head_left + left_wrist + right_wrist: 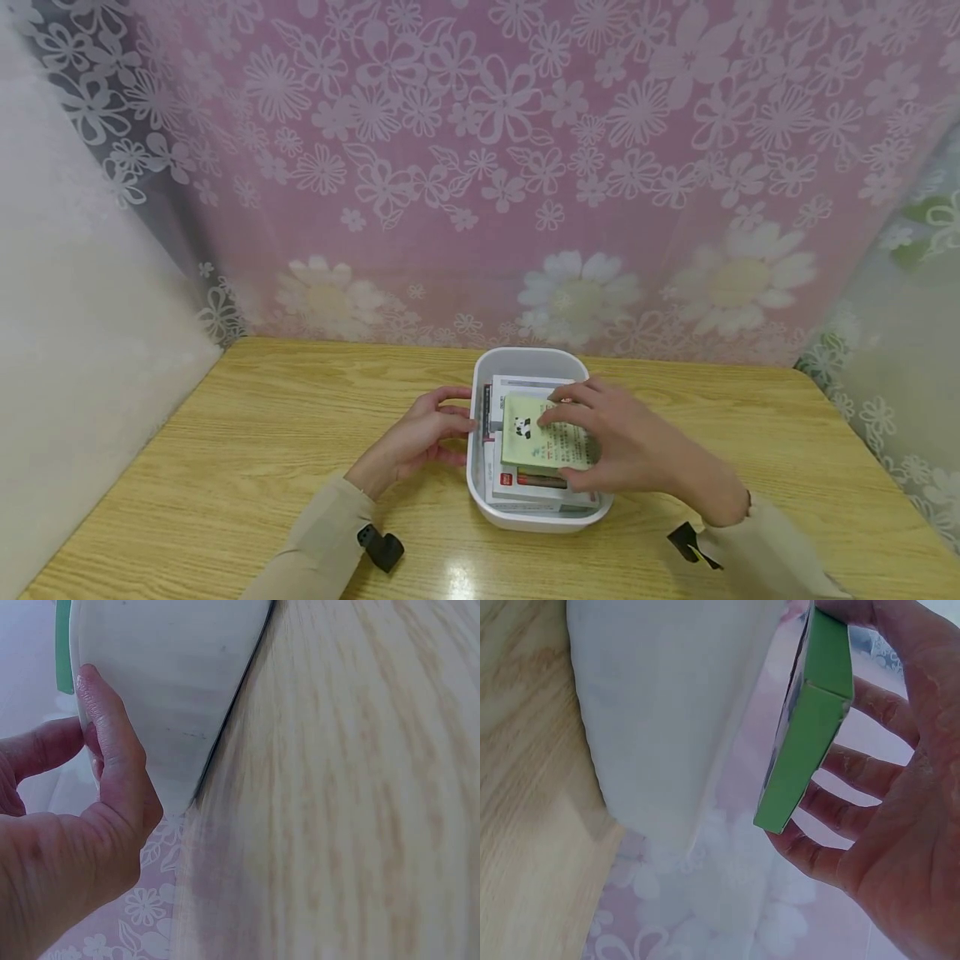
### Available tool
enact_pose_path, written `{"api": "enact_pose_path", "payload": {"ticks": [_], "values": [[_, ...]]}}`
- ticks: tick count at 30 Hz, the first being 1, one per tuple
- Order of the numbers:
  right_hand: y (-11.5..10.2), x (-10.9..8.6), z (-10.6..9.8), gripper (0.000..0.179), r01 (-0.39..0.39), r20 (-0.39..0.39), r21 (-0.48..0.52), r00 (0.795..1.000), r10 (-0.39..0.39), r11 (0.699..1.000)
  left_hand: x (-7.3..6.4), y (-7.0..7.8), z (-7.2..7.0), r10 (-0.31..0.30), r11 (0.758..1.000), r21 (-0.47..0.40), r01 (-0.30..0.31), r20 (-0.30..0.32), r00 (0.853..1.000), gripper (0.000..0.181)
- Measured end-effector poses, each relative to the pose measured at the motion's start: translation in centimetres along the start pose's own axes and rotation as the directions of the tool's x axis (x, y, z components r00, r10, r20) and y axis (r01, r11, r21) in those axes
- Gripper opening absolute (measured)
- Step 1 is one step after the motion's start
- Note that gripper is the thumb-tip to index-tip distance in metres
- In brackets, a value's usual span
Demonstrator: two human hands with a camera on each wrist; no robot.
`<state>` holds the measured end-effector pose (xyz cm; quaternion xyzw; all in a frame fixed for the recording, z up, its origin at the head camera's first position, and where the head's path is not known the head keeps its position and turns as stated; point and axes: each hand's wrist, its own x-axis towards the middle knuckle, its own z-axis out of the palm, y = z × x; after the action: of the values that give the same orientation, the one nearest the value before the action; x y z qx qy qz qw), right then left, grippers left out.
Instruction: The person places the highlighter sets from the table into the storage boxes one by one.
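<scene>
A white plastic basin stands upright on the table with several boxes inside. My left hand touches its left side, with thumb and fingertips at the rim and outer wall. My right hand grips a small light-green box with a panda picture and printed text on top. The thumb is at its near edge and the fingers lie across its far part. The right wrist view shows the green side of that box, above the basin's rim. My right hand and the green box partly hide the boxes below.
Inside the basin lie a white box with a red label and brown window, another white box at the far end, and a dark narrow item along the left wall. A flowered curtain hangs behind the wooden table.
</scene>
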<state>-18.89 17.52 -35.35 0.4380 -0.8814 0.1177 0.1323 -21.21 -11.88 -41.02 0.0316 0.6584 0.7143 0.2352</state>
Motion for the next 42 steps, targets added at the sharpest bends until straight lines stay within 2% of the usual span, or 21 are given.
{"api": "enact_pose_path", "payload": {"ticks": [17, 27, 42], "values": [[-0.8, 0.8, 1.6, 0.043, 0.018, 0.072, 0.016, 0.997, -0.019, 1.0, 0.1, -0.1, 0.0, -0.004, 1.0, 0.004, 0.004, -0.003, 1.0, 0.059], [-0.8, 1.1, 2.6, 0.043, 0.04, 0.077, 0.007, 0.996, -0.04, 0.999, 0.0, 0.1, 0.0, -0.006, 1.0, 0.01, 0.006, -0.009, 1.0, 0.057], [-0.7, 0.9, 3.2, 0.042, 0.021, 0.12, 0.027, 0.992, -0.024, 0.999, 0.1, 0.0, -0.1, -0.002, 1.0, 0.012, 0.002, -0.011, 1.0, 0.056]]}}
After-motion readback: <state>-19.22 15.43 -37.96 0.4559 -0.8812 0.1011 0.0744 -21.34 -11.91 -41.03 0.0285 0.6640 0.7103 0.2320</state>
